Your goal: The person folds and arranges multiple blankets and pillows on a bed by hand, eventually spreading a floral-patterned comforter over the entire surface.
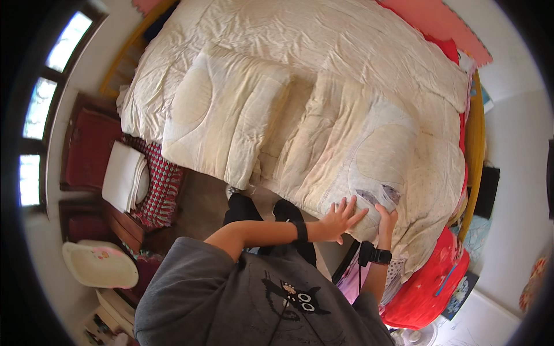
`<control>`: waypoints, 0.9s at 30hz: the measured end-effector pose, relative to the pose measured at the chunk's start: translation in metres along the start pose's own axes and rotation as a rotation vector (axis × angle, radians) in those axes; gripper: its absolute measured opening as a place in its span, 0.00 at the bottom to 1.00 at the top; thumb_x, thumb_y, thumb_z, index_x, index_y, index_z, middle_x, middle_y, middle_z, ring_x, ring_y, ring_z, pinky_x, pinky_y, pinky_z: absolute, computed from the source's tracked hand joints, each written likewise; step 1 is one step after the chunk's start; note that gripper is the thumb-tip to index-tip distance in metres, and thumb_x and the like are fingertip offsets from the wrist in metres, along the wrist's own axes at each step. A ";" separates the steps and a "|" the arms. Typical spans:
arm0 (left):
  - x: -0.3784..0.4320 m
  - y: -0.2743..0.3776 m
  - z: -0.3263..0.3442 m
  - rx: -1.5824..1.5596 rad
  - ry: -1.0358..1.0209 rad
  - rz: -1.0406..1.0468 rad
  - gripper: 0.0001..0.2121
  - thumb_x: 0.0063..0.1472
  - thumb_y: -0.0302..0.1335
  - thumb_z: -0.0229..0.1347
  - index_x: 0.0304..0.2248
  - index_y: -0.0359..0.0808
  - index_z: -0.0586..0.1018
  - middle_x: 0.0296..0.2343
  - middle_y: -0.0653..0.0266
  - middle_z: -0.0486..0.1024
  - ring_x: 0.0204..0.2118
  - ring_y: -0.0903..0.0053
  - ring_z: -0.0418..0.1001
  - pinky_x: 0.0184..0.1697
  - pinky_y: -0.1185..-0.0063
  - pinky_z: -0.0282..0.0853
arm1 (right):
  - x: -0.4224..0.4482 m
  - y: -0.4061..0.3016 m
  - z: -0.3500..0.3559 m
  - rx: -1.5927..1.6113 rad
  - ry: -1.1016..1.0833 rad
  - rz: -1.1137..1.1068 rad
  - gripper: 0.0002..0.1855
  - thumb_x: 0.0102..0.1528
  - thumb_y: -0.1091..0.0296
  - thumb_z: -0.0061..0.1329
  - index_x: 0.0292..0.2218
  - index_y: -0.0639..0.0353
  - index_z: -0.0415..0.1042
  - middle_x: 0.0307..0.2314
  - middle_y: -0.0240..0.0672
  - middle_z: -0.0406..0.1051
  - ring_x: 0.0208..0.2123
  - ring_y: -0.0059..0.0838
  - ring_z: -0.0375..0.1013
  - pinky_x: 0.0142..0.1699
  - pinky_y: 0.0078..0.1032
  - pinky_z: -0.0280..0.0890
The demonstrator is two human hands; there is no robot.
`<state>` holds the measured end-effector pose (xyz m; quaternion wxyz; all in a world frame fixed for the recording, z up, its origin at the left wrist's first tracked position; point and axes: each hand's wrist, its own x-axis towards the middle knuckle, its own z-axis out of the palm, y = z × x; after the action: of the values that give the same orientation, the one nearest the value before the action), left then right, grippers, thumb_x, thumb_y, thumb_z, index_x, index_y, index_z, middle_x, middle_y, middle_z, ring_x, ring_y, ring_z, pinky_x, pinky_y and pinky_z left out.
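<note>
A cream quilt [333, 125] lies on the bed in front of me, its two ends folded in toward a sunken gap in the middle. My left hand [342, 218] rests on the quilt's near right corner, palm down with the fingers apart. Beside it, my right hand [386, 218] touches the end of the same corner; whether its fingers grip the cloth is hard to see. Just beyond both hands, torn spots [378, 194] in the cover show dark patches.
A wrinkled cream bed covering [277, 30] spreads underneath and beyond the quilt. The yellow bed frame [475, 160] and a red bag [426, 281] are at the right. On the left stand dark red chairs [88, 149], folded white sheets [123, 173], a patterned fringed cloth [162, 186] and a pale plastic basin [99, 264].
</note>
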<state>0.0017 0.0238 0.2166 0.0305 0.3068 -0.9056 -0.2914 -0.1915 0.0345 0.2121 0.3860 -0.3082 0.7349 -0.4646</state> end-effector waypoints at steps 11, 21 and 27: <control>-0.083 -0.070 -0.070 -0.189 0.576 0.020 0.29 0.35 0.31 0.58 0.38 0.33 0.58 0.42 0.41 0.57 0.31 0.54 0.67 0.29 0.72 0.67 | -0.050 -0.132 0.122 -0.186 -0.186 -0.190 0.20 0.41 0.69 0.48 0.36 0.72 0.66 0.33 0.38 0.67 0.34 0.28 0.65 0.42 0.19 0.57; -0.320 -0.171 -0.172 -0.741 1.249 -0.118 0.24 0.36 0.26 0.56 0.37 0.30 0.64 0.30 0.49 0.68 0.31 0.58 0.69 0.32 0.73 0.66 | -0.207 -0.270 0.379 -0.478 -0.428 -0.670 0.15 0.40 0.63 0.50 0.21 0.70 0.67 0.18 0.34 0.68 0.20 0.21 0.62 0.28 0.21 0.58; -0.432 -0.345 -0.081 -1.741 1.571 -0.572 0.11 0.56 0.29 0.40 0.35 0.32 0.68 0.32 0.60 0.70 0.35 0.79 0.68 0.36 0.80 0.63 | -0.248 -0.205 0.571 -0.696 -0.913 -1.233 0.11 0.45 0.65 0.45 0.32 0.57 0.67 0.28 0.38 0.68 0.29 0.31 0.67 0.34 0.27 0.59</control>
<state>0.5561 0.0092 0.1484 0.7039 0.4664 -0.0393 -0.5343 0.4424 -0.0960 0.3159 0.2055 -0.9135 0.3079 -0.1688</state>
